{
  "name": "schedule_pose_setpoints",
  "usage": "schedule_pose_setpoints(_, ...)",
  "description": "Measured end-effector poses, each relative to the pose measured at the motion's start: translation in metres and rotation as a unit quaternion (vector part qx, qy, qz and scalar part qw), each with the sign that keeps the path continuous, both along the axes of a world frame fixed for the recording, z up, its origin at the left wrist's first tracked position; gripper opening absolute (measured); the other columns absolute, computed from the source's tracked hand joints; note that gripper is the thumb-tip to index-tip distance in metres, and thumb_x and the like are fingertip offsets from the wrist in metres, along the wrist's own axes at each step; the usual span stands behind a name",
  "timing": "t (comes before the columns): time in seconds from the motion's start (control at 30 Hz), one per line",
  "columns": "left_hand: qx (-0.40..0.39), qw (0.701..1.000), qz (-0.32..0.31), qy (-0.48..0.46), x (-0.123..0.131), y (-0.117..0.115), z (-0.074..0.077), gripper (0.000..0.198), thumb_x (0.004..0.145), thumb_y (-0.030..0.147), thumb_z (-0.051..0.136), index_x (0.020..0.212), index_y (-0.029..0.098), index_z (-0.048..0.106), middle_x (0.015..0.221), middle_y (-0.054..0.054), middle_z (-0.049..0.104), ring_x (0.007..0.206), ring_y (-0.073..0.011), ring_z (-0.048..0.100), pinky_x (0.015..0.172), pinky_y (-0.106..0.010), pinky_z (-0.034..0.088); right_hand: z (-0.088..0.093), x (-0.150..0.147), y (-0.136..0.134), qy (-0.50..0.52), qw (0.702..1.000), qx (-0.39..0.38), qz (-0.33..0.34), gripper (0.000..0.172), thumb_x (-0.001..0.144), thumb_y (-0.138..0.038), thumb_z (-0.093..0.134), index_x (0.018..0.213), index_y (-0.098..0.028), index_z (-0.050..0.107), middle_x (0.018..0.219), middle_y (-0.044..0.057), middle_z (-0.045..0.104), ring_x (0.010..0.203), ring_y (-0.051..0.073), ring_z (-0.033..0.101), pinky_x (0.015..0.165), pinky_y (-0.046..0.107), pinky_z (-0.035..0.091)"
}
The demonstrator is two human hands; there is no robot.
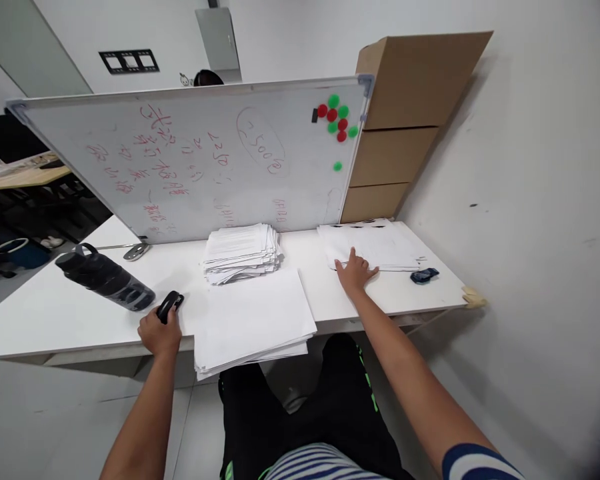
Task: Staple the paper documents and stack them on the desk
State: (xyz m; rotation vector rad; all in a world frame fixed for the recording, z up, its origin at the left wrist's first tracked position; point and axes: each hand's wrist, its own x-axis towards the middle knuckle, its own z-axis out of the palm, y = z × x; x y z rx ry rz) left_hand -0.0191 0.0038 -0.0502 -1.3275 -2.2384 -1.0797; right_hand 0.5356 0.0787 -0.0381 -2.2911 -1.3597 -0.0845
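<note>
My left hand (160, 332) is closed around a black stapler (170, 307) at the table's front edge, left of the papers. With fingers spread, my right hand (356, 272) lies on the near left edge of a flat stack of white sheets (375, 245). Between my hands, a loose pile of blank paper (255, 317) juts out over the front edge. Behind it sits a thicker stack of paper bundles (241, 250), uneven at its sides.
A whiteboard (195, 173) with red writing and round magnets stands along the back of the white table (30, 323). Cardboard boxes (405, 87) are stacked at the right. A dark bottle (107, 277) stands left; a small dark blue object (425, 275) lies right.
</note>
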Motion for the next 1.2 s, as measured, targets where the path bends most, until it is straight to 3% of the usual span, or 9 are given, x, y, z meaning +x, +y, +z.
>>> schedule_pose_setpoints(0.23,-0.004,1.000,0.003,-0.011,0.003,-0.001,0.003,0.045,0.084,0.047,0.061,0.112,0.012,0.064,0.101,-0.016,0.062,0.103,-0.0332,0.058,0.096,-0.054,0.044,0.002,0.005,0.000,0.003,0.999,0.040,-0.032,0.067,0.097,-0.040,0.041,0.156,-0.013,0.025,0.116,0.018,0.066,0.113,0.033,0.053,0.111,0.060,0.012)
schedule_pose_setpoints(0.4,-0.004,1.000,0.002,-0.012,0.001,0.000,0.000,0.046,0.083,0.047,0.062,0.113,0.011,0.064,0.102,-0.017,0.062,0.105,-0.0330,0.057,0.098,-0.053,0.043,0.001,0.007,0.000,0.015,0.999,0.030,-0.030,0.046,0.100,-0.039,0.036,0.134,-0.018,0.059,0.120,0.017,0.065,0.115,0.034,0.051,0.107,0.062,0.014)
schedule_pose_setpoints(0.47,-0.003,1.000,0.001,-0.012,0.000,0.000,-0.001,0.048,0.083,0.047,0.061,0.114,0.010,0.064,0.104,-0.017,0.063,0.106,-0.0332,0.058,0.099,-0.053,0.043,0.001,0.007,-0.001,0.011,0.999,0.027,-0.024,0.044,0.101,-0.040,0.034,0.126,-0.020,0.065,0.122,0.016,0.064,0.117,0.033,0.048,0.108,0.062,0.014)
schedule_pose_setpoints(0.7,-0.001,0.999,0.002,-0.042,0.004,-0.001,0.003,0.049,0.083,0.048,0.061,0.116,0.011,0.065,0.108,-0.018,0.063,0.111,-0.0347,0.056,0.102,-0.052,0.039,0.003,0.007,-0.002,0.023,1.000,0.005,-0.011,0.043,0.101,-0.034,0.033,0.121,-0.025,0.069,0.133,0.013,0.057,0.124,0.031,0.042,0.109,0.061,0.014)
schedule_pose_setpoints(0.9,-0.007,0.999,0.001,-0.037,0.005,-0.002,0.003,0.050,0.084,0.048,0.060,0.116,0.011,0.065,0.107,-0.017,0.062,0.110,-0.0347,0.056,0.102,-0.053,0.040,0.001,0.011,0.000,0.041,0.998,-0.007,-0.040,0.048,0.096,-0.016,0.032,0.135,-0.020,0.059,0.130,0.017,0.058,0.120,0.031,0.046,0.098,0.051,0.031)
schedule_pose_setpoints(1.03,-0.009,1.000,-0.002,-0.030,0.004,-0.001,0.002,0.048,0.085,0.047,0.059,0.116,0.010,0.064,0.106,-0.017,0.061,0.109,-0.0343,0.056,0.101,-0.054,0.041,0.000,0.013,0.003,0.047,0.998,-0.012,-0.050,0.048,0.093,-0.021,0.037,0.137,-0.020,0.058,0.133,0.018,0.054,0.120,0.033,0.045,0.092,0.050,0.034)
schedule_pose_setpoints(1.2,-0.003,1.000,-0.002,-0.023,0.004,-0.001,0.001,0.047,0.085,0.047,0.059,0.115,0.011,0.064,0.106,-0.017,0.061,0.108,-0.0342,0.056,0.100,-0.054,0.042,0.001,0.015,0.003,0.036,0.999,-0.015,-0.028,0.041,0.094,-0.027,0.039,0.122,-0.023,0.070,0.134,0.015,0.054,0.119,0.033,0.044,0.094,0.051,0.033)
